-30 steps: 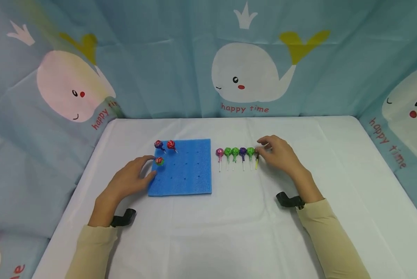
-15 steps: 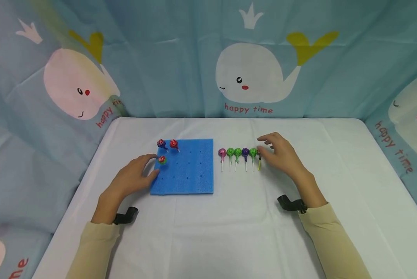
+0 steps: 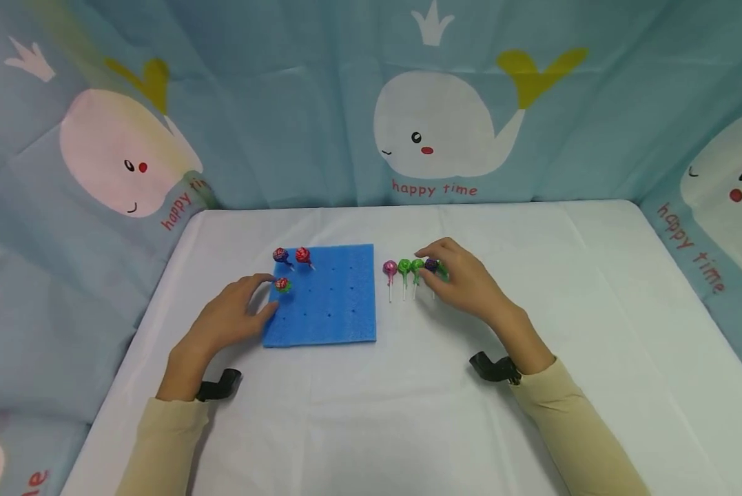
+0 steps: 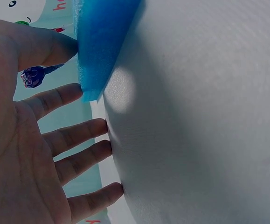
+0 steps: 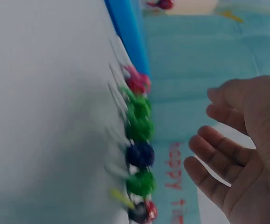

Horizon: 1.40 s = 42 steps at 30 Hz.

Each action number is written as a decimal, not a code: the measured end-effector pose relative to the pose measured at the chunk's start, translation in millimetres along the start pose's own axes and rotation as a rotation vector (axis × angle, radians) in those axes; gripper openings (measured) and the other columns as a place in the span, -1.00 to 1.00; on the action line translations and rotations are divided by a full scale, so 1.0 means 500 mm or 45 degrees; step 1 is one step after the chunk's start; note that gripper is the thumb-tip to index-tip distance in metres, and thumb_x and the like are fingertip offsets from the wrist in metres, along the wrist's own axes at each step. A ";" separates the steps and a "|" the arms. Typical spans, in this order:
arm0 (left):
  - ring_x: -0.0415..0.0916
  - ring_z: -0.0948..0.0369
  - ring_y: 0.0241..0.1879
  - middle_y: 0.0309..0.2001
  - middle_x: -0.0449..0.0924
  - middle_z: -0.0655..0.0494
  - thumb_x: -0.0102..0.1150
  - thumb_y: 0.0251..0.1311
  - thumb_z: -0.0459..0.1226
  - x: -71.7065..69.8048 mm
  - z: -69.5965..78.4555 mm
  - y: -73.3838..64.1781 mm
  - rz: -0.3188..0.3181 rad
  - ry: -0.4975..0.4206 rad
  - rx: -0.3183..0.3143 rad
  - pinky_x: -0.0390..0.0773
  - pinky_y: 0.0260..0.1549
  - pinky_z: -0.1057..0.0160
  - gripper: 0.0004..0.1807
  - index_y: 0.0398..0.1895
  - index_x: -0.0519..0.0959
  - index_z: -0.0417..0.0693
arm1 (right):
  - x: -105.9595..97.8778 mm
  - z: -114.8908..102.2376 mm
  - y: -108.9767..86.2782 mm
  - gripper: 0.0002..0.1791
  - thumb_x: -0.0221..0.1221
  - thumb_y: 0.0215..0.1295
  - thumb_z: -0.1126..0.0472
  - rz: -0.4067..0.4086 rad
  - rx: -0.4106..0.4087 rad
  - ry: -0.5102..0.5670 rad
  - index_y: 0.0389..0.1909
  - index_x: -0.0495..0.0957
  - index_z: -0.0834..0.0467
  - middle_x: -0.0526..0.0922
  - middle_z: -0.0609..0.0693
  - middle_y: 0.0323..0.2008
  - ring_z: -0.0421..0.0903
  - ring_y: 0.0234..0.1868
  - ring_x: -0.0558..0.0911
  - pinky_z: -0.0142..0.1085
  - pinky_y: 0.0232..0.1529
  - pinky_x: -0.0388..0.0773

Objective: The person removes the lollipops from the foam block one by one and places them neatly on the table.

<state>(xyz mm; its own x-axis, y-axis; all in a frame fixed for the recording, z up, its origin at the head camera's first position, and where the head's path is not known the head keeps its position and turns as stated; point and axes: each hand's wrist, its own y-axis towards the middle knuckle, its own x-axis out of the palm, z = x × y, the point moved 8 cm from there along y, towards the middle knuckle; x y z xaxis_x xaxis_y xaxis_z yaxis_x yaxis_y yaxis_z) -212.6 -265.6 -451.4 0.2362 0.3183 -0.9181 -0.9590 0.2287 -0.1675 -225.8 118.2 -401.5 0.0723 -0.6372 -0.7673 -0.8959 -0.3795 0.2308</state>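
Observation:
My left hand [image 3: 222,320] rests at the left edge of a blue foam board [image 3: 346,327], fingers spread. In the left wrist view its thumb and index fingertip touch the board's side. Three lollipops stand in the board: a dark blue one [image 3: 280,255], a red one [image 3: 303,255] and a red-green one [image 3: 282,284]. My right hand [image 3: 464,282] hovers over a row of lollipops, fingers loosely bent and holding nothing. The row has a pink one [image 3: 390,269], several green ones [image 3: 404,266], a purple one [image 3: 431,264] and a dark-red one [image 5: 144,212] with a yellow stick, hidden in the head view.
A white cloth [image 3: 371,420] covers the table. A blue curtain [image 3: 308,138] printed with whales hangs behind it and along its sides. Small holes dot the foam board in rows. Each wrist carries a black camera mount [image 3: 220,386].
My right hand has moved left, from beside the yellow-stick lollipop to above the purple and green ones. My left hand stays at the board. The head view has shifted slightly.

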 end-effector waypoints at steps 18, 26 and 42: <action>0.30 -0.30 0.52 0.51 0.39 -0.28 0.17 0.47 -0.02 -0.007 0.000 -0.011 0.038 0.005 0.040 0.35 0.43 -0.46 -0.34 0.53 0.35 -0.08 | 0.133 -0.129 0.066 -0.63 0.28 0.49 0.16 -0.111 -0.223 0.021 0.23 0.64 0.20 0.69 0.13 0.13 0.04 0.10 0.71 -0.11 0.09 0.74; 0.32 -0.29 0.51 0.51 0.40 -0.27 0.18 0.47 -0.01 -0.009 0.006 0.001 0.060 0.005 0.065 0.37 0.41 -0.46 -0.35 0.52 0.36 -0.06 | 0.182 -0.155 0.101 -0.62 0.25 0.52 0.14 -0.187 -0.220 0.029 0.25 0.63 0.18 0.66 0.09 0.23 0.02 0.24 0.69 -0.07 0.25 0.70; 0.37 -0.32 0.47 0.49 0.42 -0.30 0.18 0.46 0.00 -0.012 0.007 -0.001 0.068 0.023 0.050 0.42 0.36 -0.47 -0.35 0.51 0.37 -0.06 | 0.242 -0.198 0.130 -0.59 0.26 0.52 0.10 -0.211 -0.260 0.112 0.29 0.62 0.14 0.63 0.09 0.23 0.00 0.18 0.69 -0.11 0.27 0.69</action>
<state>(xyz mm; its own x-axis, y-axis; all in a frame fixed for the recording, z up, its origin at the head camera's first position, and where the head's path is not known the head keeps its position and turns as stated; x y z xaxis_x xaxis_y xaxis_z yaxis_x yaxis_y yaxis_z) -213.1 -264.4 -444.6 0.1815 0.3141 -0.9319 -0.9632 0.2477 -0.1041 -231.8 -49.8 -420.2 0.2559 -0.6077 -0.7518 -0.7624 -0.6050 0.2296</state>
